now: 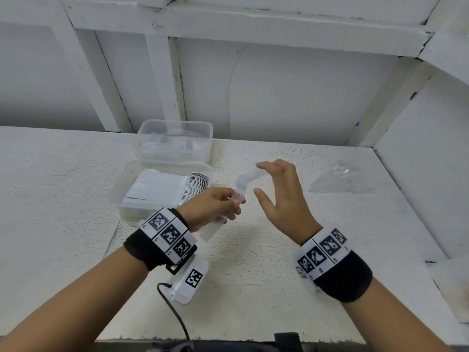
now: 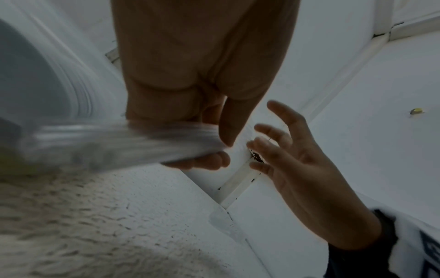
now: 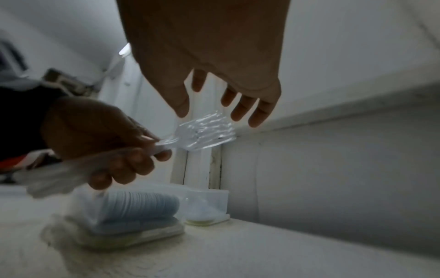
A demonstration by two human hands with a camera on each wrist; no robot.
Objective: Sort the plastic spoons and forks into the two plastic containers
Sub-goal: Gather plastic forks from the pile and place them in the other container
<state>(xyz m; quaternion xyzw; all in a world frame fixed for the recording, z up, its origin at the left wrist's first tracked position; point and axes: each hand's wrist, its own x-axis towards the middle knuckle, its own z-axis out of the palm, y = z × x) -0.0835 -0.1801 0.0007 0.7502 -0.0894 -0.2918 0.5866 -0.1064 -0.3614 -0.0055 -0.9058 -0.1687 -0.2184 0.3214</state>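
Although both containers already hold cutlery, the sorting looks to be late on rather than finished:

Near container (image 1: 121, 191): it sits on the counter (image 1: 253, 275) and holds a long nested row of white spoons (image 1: 172, 185) that takes up much of its length; this half of the job looks largely done.

Far container (image 1: 175, 128): it touches the near one from behind and holds clear pieces, probably forks, though the see-through plastic makes that hard to confirm.

Stack of clear forks (image 3: 204, 131): held in the air between the two hands, just right of the near container, tines toward the right hand, not yet in either container.

Left hand (image 1: 213, 207): fingers curled round the handle end of the stack, gripping it.

Right hand (image 1: 281, 196): spread and relaxed, fingertips over the tine end and thumb below it; whether they touch the forks I cannot tell.

Clear plastic bag (image 1: 342, 181): lies crumpled to the right, seemingly emptied wrapping.

Left to do: by my reading, setting this stack into the far container; no other loose cutlery shows on the counter.
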